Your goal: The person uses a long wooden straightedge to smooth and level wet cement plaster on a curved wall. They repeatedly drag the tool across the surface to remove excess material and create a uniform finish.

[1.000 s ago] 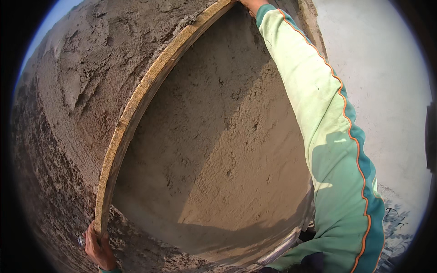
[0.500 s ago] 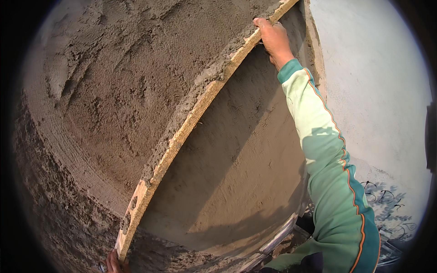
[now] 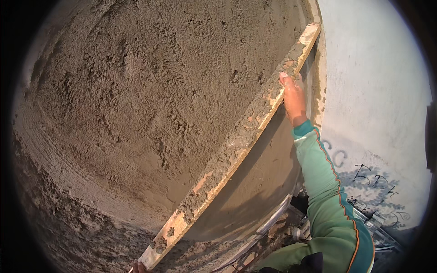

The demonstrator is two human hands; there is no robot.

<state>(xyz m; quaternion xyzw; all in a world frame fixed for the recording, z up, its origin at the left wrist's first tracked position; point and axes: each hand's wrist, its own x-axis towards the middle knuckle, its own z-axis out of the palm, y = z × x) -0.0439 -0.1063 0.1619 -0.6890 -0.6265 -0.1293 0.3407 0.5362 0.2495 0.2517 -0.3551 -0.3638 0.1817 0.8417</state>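
Closest to me comes the person's green sleeve of soft cloth [image 3: 325, 191], with a thin orange piping line down a darker teal side panel; it rises below and right of the long, straight, pale wooden board [image 3: 218, 169]. The right hand [image 3: 294, 96] is at the board's upper part, its grip closed around the lower edge: the thumb lies over the face, and the other fingers are mostly out of sight behind the wood. At the board's lower end I see only a few fingers of the left hand [image 3: 139, 267], touching the wood; the rest is cut off, so I cannot tell how far that grip is closed.

The board itself slants from lower left to upper right across the wall. Its narrow edge is yellowish and fibrous, and its face is caked with lumpy, wet-looking grey mortar [image 3: 239, 139], bare wood showing through in patches.

Above and left of the board spreads the brown-grey mortared wall surface [image 3: 150, 100], grainy, pitted and ridged. Below the board the mortar coat [image 3: 261, 179] looks flatter and finer, partly in shadow. Beyond the board's upper end, to the right, stands a smooth, pale grey wall [image 3: 373, 86], with dark scrawled marks [image 3: 374, 178] lower down.
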